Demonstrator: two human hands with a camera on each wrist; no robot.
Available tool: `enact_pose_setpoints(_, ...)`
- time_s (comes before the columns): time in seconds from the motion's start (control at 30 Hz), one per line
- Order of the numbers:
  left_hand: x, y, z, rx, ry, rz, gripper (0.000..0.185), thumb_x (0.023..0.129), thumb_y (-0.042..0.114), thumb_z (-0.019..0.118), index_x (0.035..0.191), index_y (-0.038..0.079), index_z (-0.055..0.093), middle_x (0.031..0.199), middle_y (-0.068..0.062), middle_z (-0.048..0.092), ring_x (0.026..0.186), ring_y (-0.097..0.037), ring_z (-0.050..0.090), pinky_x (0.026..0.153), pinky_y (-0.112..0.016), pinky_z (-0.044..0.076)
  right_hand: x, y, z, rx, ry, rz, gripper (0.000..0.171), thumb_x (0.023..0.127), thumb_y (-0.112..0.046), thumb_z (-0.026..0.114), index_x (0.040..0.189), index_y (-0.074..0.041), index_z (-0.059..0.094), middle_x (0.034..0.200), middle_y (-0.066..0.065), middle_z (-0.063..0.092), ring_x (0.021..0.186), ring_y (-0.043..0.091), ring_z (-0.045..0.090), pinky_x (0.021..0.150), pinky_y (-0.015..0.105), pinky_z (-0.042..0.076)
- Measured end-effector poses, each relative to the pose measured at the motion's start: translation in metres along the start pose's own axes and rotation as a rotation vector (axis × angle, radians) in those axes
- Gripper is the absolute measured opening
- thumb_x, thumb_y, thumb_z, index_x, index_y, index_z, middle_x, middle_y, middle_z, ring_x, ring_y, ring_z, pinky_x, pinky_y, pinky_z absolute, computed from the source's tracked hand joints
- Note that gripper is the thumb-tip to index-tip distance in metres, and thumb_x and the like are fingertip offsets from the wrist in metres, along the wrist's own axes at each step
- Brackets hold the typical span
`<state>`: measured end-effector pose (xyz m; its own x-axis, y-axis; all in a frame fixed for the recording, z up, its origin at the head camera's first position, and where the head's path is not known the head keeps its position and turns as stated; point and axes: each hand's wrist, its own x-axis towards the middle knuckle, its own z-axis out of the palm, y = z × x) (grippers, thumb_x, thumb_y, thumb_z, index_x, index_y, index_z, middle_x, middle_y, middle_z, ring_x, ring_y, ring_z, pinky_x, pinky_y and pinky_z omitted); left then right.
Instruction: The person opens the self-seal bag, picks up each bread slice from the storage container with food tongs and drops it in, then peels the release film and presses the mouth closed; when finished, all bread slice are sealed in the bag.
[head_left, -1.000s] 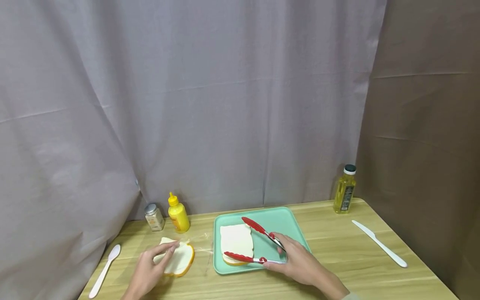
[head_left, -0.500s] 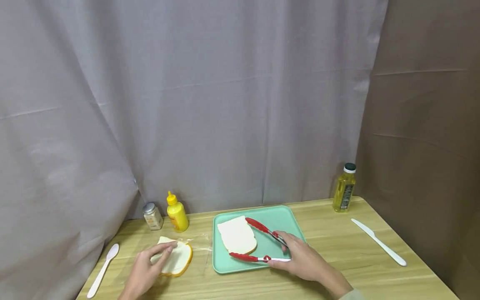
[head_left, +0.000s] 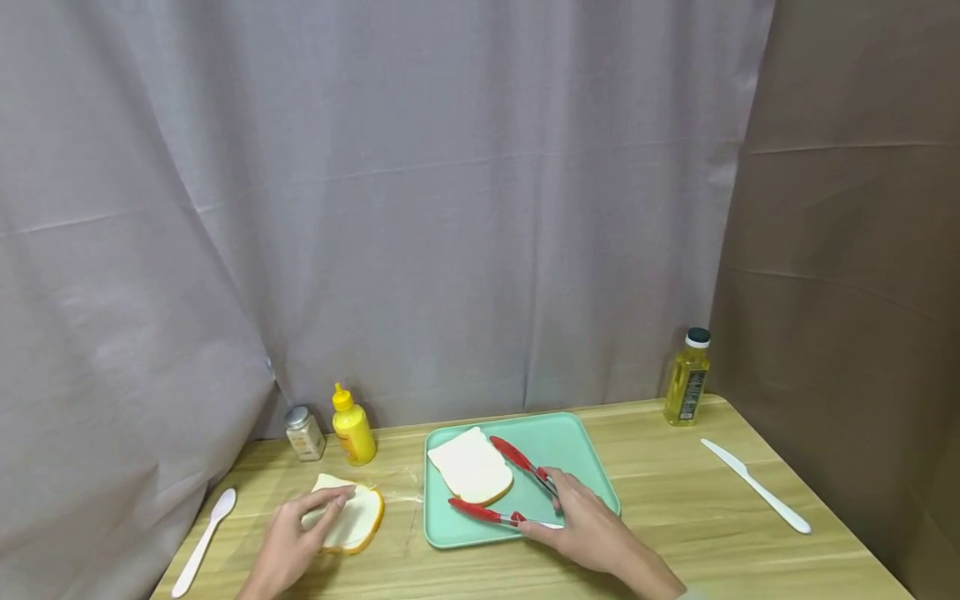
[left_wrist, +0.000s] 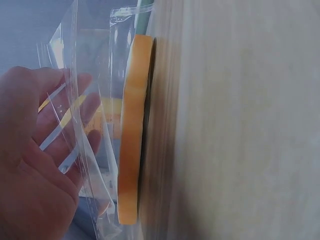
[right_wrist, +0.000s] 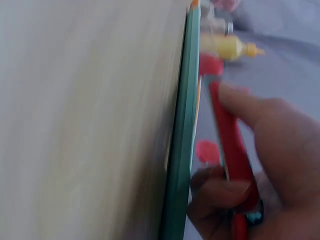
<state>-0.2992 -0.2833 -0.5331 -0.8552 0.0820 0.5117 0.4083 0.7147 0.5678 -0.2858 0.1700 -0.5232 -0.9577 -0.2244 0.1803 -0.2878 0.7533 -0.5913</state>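
My right hand [head_left: 592, 529] grips the red tongs [head_left: 504, 490], their arms spread either side of the bread slice [head_left: 469, 476] lying on the green tray [head_left: 585, 454]. My left hand [head_left: 288, 546] rests with relaxed fingers on the bagged slice [head_left: 352, 518] on the table [head_left: 675, 500]. Farther back stand the mustard bottle [head_left: 353, 425], shaker [head_left: 303, 433] and oil bottle [head_left: 687, 379]

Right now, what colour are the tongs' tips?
Red, on the tongs in the right hand; clearest in the head view.
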Motion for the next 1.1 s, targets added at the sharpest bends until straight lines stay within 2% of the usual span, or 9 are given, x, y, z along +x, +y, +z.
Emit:
enact_pose_setpoints(0.17, -0.001, -0.002, -0.001, -0.007, -0.006, 0.009, 0.019, 0.1, 0.017, 0.079, 0.116, 0.028, 0.084, 0.117, 0.014, 0.082, 0.117, -0.009, 0.075, 0.103, 0.003, 0.038, -0.001, -0.013, 0.012, -0.003, 0.033, 0.062, 0.103, 0.086, -0.073, 0.08, 0.155, -0.002, 0.051, 0.135, 0.012, 0.069, 0.116, 0.023, 0.07, 0.094, 0.047, 0.062)
enact_pose_setpoints(0.33, 0.0, -0.003, -0.001, -0.001, 0.002, 0.019, 0.02, 0.1, 0.018, 0.079, 0.116, 0.03, 0.084, 0.117, 0.013, 0.083, 0.116, -0.01, 0.075, 0.103, 0.002, 0.037, 0.002, -0.018, 0.015, -0.036, 0.041, 0.103, 0.106, 0.086, -0.073, 0.08, 0.155, 0.003, 0.051, 0.152, 0.022, 0.062, 0.137, 0.039, 0.064, 0.105, 0.061, 0.059)
enact_pose_setpoints(0.4, -0.001, -0.003, -0.002, 0.007, 0.005, 0.022, 0.02, 0.1, 0.019, 0.08, 0.116, 0.031, 0.084, 0.117, 0.013, 0.083, 0.116, -0.01, 0.076, 0.104, 0.002, 0.036, 0.004, -0.018, 0.015, -0.049, 0.048, 0.105, 0.105, 0.085, -0.073, 0.081, 0.153, 0.002, 0.054, 0.143, 0.018, 0.068, 0.129, 0.034, 0.068, 0.1, 0.056, 0.061)
enact_pose_setpoints(0.47, -0.001, -0.004, -0.002, 0.014, 0.008, 0.024, 0.02, 0.1, 0.019, 0.08, 0.115, 0.032, 0.084, 0.117, 0.012, 0.083, 0.116, -0.011, 0.076, 0.104, 0.002, 0.036, 0.006, -0.018, 0.014, -0.044, 0.048, 0.099, 0.098, 0.084, -0.073, 0.082, 0.145, 0.0, 0.061, 0.118, 0.009, 0.074, 0.106, 0.024, 0.071, 0.082, 0.046, 0.063)
enact_pose_setpoints(0.53, -0.002, -0.004, -0.002, 0.026, 0.013, 0.023, 0.021, 0.1, 0.019, 0.08, 0.115, 0.033, 0.084, 0.117, 0.013, 0.083, 0.115, -0.011, 0.076, 0.103, 0.002, 0.035, 0.008, -0.017, 0.012, -0.04, 0.049, 0.078, 0.094, 0.084, -0.074, 0.081, 0.14, -0.001, 0.065, 0.092, -0.001, 0.068, 0.086, 0.013, 0.063, 0.068, 0.032, 0.055)
enact_pose_setpoints(0.6, -0.002, -0.004, -0.002, 0.031, 0.013, 0.014, 0.022, 0.099, 0.018, 0.081, 0.114, 0.033, 0.084, 0.116, 0.014, 0.082, 0.115, -0.011, 0.076, 0.103, 0.002, 0.035, 0.01, -0.014, 0.01, -0.018, 0.038, 0.059, 0.091, 0.084, -0.073, 0.081, 0.139, -0.002, 0.066, 0.074, -0.007, 0.052, 0.069, 0.007, 0.047, 0.056, 0.024, 0.04)
enact_pose_setpoints(0.77, 0.0, -0.003, 0.0, 0.028, 0.009, 0.018, 0.02, 0.1, 0.019, 0.08, 0.115, 0.032, 0.084, 0.117, 0.015, 0.082, 0.115, -0.012, 0.076, 0.103, 0.002, 0.035, 0.015, 0.003, 0.0, 0.011, 0.001, -0.002, 0.089, 0.088, -0.07, 0.08, 0.147, -0.005, 0.065, 0.065, -0.012, 0.045, 0.057, 0.001, 0.029, 0.049, 0.02, 0.027)
enact_pose_setpoints(0.97, 0.002, -0.001, 0.002, 0.008, 0.023, 0.044, 0.021, 0.099, 0.017, 0.081, 0.114, 0.032, 0.084, 0.114, 0.014, 0.083, 0.113, -0.011, 0.077, 0.101, 0.002, 0.038, 0.019, 0.024, -0.008, 0.047, -0.039, -0.075, 0.087, 0.091, -0.067, 0.079, 0.15, -0.004, 0.063, 0.071, -0.011, 0.056, 0.057, -0.002, 0.039, 0.05, 0.018, 0.035)
enact_pose_setpoints(1.1, 0.001, 0.001, 0.003, 0.005, 0.048, 0.06, 0.024, 0.097, 0.015, 0.083, 0.112, 0.034, 0.084, 0.111, 0.014, 0.084, 0.109, -0.01, 0.078, 0.099, 0.002, 0.04, 0.02, 0.033, -0.01, 0.089, -0.06, -0.074, 0.09, 0.091, -0.066, 0.079, 0.151, -0.001, 0.061, 0.075, -0.011, 0.061, 0.058, -0.001, 0.044, 0.051, 0.018, 0.038)
